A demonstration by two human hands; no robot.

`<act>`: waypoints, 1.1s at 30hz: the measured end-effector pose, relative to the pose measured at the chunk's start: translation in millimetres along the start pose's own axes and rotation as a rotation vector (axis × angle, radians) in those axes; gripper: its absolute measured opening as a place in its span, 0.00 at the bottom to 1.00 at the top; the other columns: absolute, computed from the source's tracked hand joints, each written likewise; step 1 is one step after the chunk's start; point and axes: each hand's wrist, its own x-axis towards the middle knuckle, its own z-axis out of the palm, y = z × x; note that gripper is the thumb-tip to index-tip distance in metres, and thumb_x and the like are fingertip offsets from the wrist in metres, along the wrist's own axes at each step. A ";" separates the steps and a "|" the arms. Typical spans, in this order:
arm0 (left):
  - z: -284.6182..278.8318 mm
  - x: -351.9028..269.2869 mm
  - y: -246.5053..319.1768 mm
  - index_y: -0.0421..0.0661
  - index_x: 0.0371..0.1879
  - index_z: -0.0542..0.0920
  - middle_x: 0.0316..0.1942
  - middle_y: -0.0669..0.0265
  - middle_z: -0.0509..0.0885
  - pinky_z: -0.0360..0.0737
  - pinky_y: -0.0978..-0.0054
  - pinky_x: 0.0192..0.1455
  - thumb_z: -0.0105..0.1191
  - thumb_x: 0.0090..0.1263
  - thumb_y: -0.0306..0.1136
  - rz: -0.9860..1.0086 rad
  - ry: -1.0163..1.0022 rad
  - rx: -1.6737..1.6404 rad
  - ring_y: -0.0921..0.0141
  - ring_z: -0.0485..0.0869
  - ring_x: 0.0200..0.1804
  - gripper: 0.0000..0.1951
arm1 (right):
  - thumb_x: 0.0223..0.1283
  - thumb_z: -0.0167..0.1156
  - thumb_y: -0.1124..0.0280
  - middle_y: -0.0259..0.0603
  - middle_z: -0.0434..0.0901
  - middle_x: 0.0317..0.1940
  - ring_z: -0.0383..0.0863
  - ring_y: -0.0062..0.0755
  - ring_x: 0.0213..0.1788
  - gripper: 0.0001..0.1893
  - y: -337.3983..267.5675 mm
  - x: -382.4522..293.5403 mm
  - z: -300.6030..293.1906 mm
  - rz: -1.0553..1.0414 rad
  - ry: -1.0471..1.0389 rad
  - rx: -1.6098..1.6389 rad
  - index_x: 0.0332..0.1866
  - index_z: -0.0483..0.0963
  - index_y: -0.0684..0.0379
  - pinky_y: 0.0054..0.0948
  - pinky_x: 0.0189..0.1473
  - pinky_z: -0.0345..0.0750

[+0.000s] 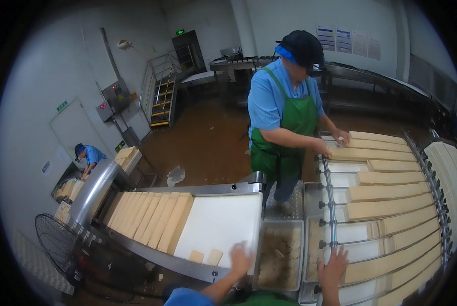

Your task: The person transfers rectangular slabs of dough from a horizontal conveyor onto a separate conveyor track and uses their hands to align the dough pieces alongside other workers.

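Note:
My left hand (240, 258), slightly blurred, is over the near end of a white conveyor belt (228, 218), fingers apart and holding nothing. Beside it on the belt lie two small pale slices (215, 257). Farther up the belt, long pale-yellow blocks (178, 222), like dough or bean curd, stand packed side by side. My right hand (333, 266) is spread at the left edge of a second belt, near the metal rail (331, 206), with nothing in its grasp. Just right of it, a long pale strip (389, 258) lies in a lane between thin metal rods.
A co-worker in a green apron (299, 118) handles strips at the far end of the right belt. Between the belts stands a grey bin (301, 248) with pale scraps. A wire fan (56, 244) is at lower left; another person (94, 155) works beyond the metal hood (98, 191).

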 end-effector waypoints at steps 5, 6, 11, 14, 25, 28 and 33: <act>-70.2 2.0 -115.4 0.40 0.68 0.62 0.65 0.43 0.66 0.45 0.38 0.69 0.47 0.63 0.60 -0.810 0.019 0.495 0.47 0.59 0.70 0.41 | 0.54 0.62 0.60 0.53 0.47 0.75 0.43 0.59 0.76 0.38 -23.6 7.7 28.2 -0.061 -0.040 0.027 0.70 0.59 0.62 0.59 0.70 0.48; -77.4 -4.2 -132.2 0.40 0.68 0.63 0.66 0.43 0.66 0.44 0.38 0.69 0.46 0.63 0.61 -0.919 0.022 0.549 0.48 0.58 0.70 0.42 | 0.55 0.61 0.61 0.52 0.47 0.75 0.43 0.58 0.76 0.38 -28.3 7.0 31.2 -0.039 -0.044 -0.008 0.70 0.59 0.61 0.59 0.70 0.49; -96.9 -9.0 -89.9 0.41 0.60 0.71 0.57 0.44 0.76 0.50 0.42 0.68 0.46 0.61 0.61 -0.793 -0.345 0.397 0.49 0.70 0.64 0.37 | 0.55 0.61 0.64 0.47 0.47 0.76 0.44 0.55 0.76 0.37 -23.4 10.3 40.4 0.018 -0.035 -0.134 0.71 0.58 0.59 0.58 0.69 0.51; -70.0 -12.9 -64.6 0.42 0.50 0.75 0.48 0.47 0.82 0.57 0.46 0.64 0.46 0.60 0.59 -0.658 -0.299 0.328 0.49 0.78 0.55 0.31 | 0.53 0.61 0.68 0.46 0.47 0.76 0.45 0.54 0.76 0.37 -28.9 11.0 39.0 0.031 -0.042 -0.122 0.71 0.58 0.58 0.57 0.69 0.52; -7.9 -40.5 24.7 0.49 0.37 0.80 0.33 0.57 0.82 0.75 0.56 0.39 0.51 0.66 0.40 0.164 -0.069 -0.118 0.55 0.81 0.36 0.09 | 0.52 0.62 0.69 0.45 0.47 0.76 0.46 0.51 0.76 0.39 -29.2 7.9 37.6 -0.018 -0.017 -0.242 0.71 0.57 0.60 0.53 0.68 0.56; 1.3 -58.3 17.0 0.53 0.29 0.77 0.29 0.69 0.74 0.72 0.69 0.46 0.56 0.55 0.36 0.672 -0.196 0.118 0.68 0.76 0.37 0.05 | 0.50 0.63 0.71 0.40 0.49 0.76 0.46 0.51 0.76 0.42 -23.6 9.4 43.1 -0.016 -0.003 -0.251 0.73 0.54 0.60 0.51 0.69 0.56; 10.8 -62.5 7.2 0.52 0.29 0.76 0.29 0.70 0.73 0.71 0.69 0.48 0.54 0.55 0.34 0.715 -0.151 0.097 0.68 0.74 0.38 0.05 | 0.49 0.63 0.73 0.38 0.50 0.75 0.46 0.51 0.76 0.44 -23.7 7.0 44.1 -0.042 0.002 -0.281 0.74 0.51 0.61 0.51 0.69 0.56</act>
